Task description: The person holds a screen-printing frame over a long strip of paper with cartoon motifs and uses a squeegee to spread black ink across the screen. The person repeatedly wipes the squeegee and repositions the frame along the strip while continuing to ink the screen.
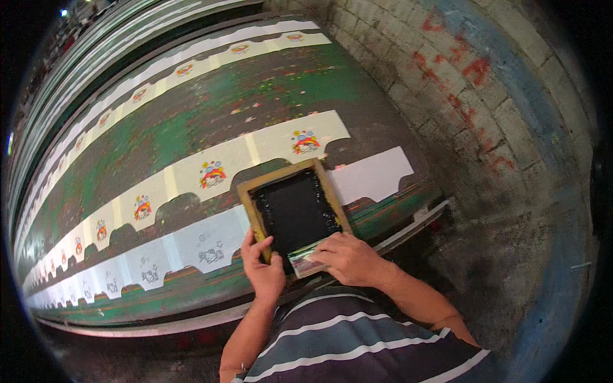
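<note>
A screen printing frame (248,203) with yellowed wooden sides lies tilted over the near row of white fabric pieces. Its dark mesh (295,214) has black ink along the inner edges. My left hand (264,271) is closed round the frame's left side, close to the near corner. At the near end of the frame, my right hand (350,260) grips a squeegee (305,260), its pale, shiny edge resting on the mesh. Left of the frame, white pieces (182,249) carry black outline prints; a blank white piece (373,175) shows on the right. What lies under the frame is hidden.
A long green printing table (217,92), speckled with paint, stretches left. Farther back run rows of cream pieces (242,153) with coloured prints. A pale rail (408,233) follows the table's near edge. A block wall (447,83) with red marks stands close on the right.
</note>
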A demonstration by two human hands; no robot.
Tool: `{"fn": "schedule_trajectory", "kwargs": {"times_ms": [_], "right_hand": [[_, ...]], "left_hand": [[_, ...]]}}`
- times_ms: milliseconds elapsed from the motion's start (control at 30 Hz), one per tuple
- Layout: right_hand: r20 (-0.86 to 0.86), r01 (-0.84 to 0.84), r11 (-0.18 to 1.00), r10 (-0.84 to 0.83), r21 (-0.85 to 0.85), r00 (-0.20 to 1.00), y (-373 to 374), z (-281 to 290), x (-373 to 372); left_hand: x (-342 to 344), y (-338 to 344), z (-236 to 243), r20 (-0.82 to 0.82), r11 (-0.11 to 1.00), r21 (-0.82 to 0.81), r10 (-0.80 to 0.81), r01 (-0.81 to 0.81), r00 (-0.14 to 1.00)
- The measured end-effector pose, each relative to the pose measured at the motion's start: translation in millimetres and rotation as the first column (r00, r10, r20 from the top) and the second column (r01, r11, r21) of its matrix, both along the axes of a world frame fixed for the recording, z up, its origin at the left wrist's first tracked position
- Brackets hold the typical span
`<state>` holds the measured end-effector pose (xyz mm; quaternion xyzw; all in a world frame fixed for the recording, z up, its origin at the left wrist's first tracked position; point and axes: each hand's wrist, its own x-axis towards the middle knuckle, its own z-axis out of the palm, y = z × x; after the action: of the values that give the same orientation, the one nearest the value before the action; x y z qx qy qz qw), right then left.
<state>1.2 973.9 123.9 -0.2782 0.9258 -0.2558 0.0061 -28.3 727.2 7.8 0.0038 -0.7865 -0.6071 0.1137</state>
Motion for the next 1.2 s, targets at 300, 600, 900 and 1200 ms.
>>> {"fn": "schedule_trajectory", "kwargs": {"times_ms": [300,600,900,1200], "right_hand": [[-0.106,0.088,0.980,-0.108,-0.177,0.989,63.3,-14.2,17.8],[-0.150,0.180,0.971,-0.204,-0.161,0.967,203.1,-21.5,25.9],[-0.132,0.036,0.994,-0.049,-0.103,0.990,278.1,-10.7,12.9],[-0.151,-0.030,0.997,0.040,0.065,0.988,272.8,-0.6,-1.6]], "left_hand": [[0.7,53.3,16.1,-0.173,0.999,-0.043,0.016,-0.023,0.985],[-4.8,208.2,11.8,-0.168,1.000,-0.005,0.003,-0.004,0.986],[-6.4,273.9,12.9,-0.146,1.000,-0.002,0.025,-0.026,0.989],[-8.2,281.2,1.9,-0.095,0.995,0.087,0.055,-0.047,0.994]]}}
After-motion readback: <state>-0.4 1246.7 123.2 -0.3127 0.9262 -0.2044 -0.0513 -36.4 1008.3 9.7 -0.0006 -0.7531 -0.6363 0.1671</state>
